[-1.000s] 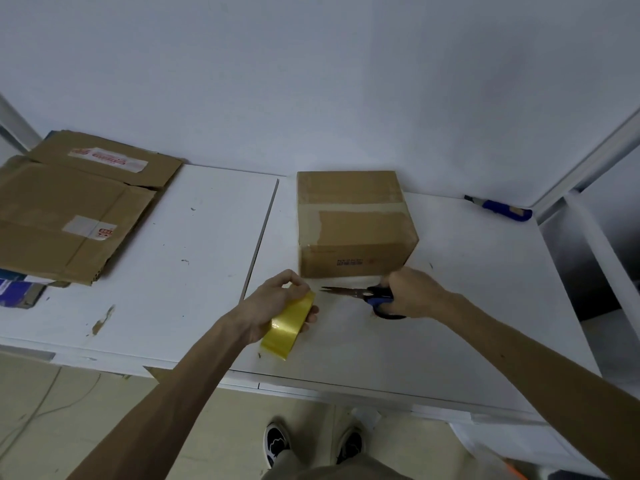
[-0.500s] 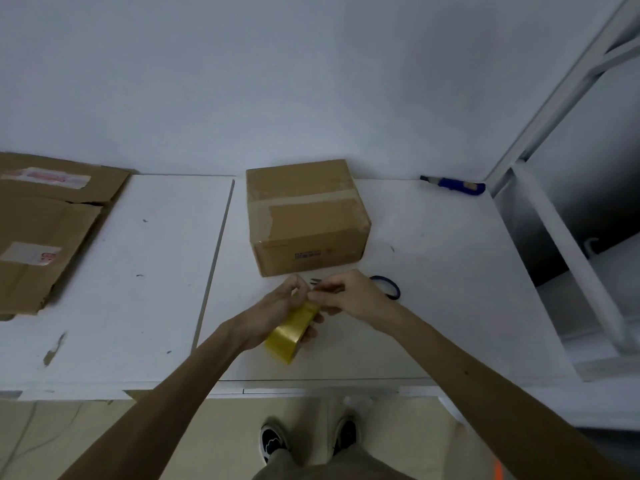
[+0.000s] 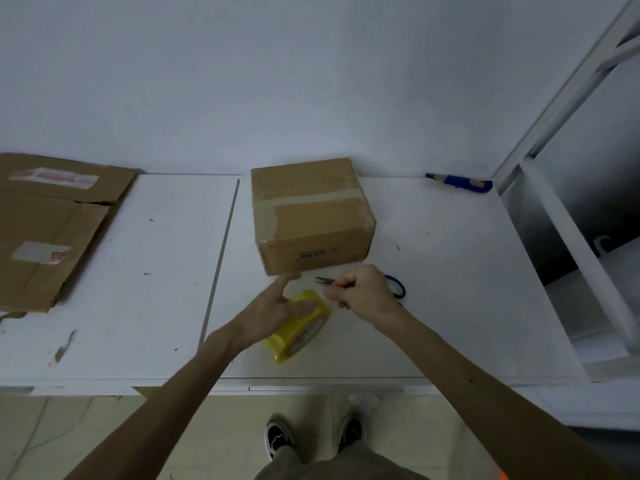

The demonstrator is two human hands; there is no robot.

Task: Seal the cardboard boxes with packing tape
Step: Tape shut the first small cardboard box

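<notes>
2 hands: both bare, close together but apart, over the front part of the white table (image 3: 450, 323).
Left hand (image 3: 273, 310): palm down on the yellow roll of packing tape (image 3: 298, 336). The visible fingers (image 3: 304, 308) are straight and spread, 1 laid flat on the roll's outer face and 1 stretched toward the box. The other fingers are hidden.
Right hand (image 3: 367, 292): fingers curled into the palm, thumb and forefinger tips pressed together. Whether a tape end lies between them cannot be told.
Tape roll: under the left fingers, tilted on its edge on the table, its open side showing below them. It is just left of the right fingertips.
Box: 1 closed brown cardboard box (image 3: 311, 216), just beyond the tip of the stretched left finger. Brown tape runs across its top, and there is dark print on its near face.
Scissors: 1 pair of blue-handled scissors (image 3: 323, 280) on the table behind the right hand. The blade tips show past the knuckles and 1 handle loop shows on the wrist side. Contact with the hand cannot be told.
Flat cardboard: brown flattened cartons (image 3: 52, 230), well to the left of the left hand.
Knife: 1 blue utility knife (image 3: 460, 181), well beyond the right fingers, at the table's back edge by the wall.
Frame: white metal shelving frame (image 3: 571, 237), right of the right hand, past the table's end.
</notes>
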